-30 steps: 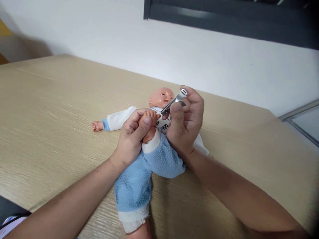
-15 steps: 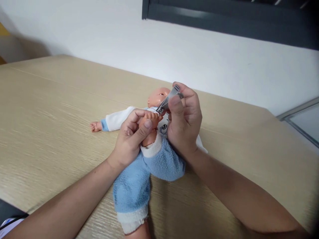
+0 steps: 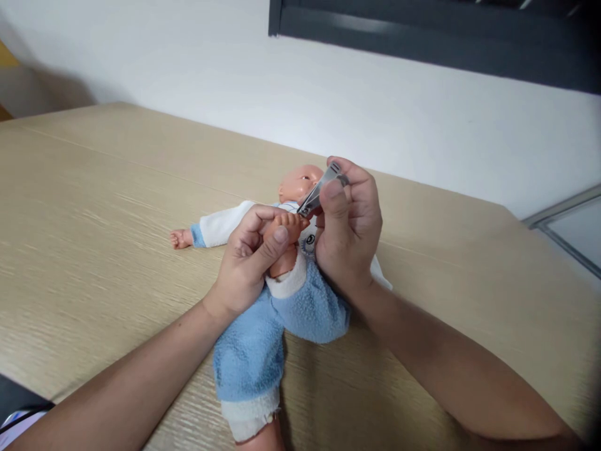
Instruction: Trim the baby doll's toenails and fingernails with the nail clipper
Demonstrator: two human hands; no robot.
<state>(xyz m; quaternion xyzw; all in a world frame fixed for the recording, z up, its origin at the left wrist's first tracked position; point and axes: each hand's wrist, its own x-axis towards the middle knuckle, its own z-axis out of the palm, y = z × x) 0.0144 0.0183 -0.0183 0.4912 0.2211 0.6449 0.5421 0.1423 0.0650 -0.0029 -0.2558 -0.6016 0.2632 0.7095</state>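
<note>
A baby doll (image 3: 248, 351) in blue fleece trousers and a white top lies on its back, head toward the wall. My left hand (image 3: 248, 254) grips its raised foot (image 3: 287, 230), thumb across the sole and fingers behind. Between the thumb and fingers of my right hand (image 3: 350, 232) is a silver nail clipper (image 3: 319, 190), slanting down to the left. Its jaw end is at the doll's toes; whether it touches them I cannot tell. The clipper and my right hand partly cover the doll's head (image 3: 298, 181) and chest.
The wooden table (image 3: 117, 250) spreads out around the doll and meets a white wall (image 3: 188, 69) behind. A dark frame (image 3: 422, 41) is set in the wall. At the right edge stands a metal-framed panel (image 3: 573, 232). A partly cut-off object (image 3: 23, 419) shows at lower left.
The clipper has tipped slightly and its jaw end sits a little lower and closer to the toes. My left hand and the doll have hardly moved.
</note>
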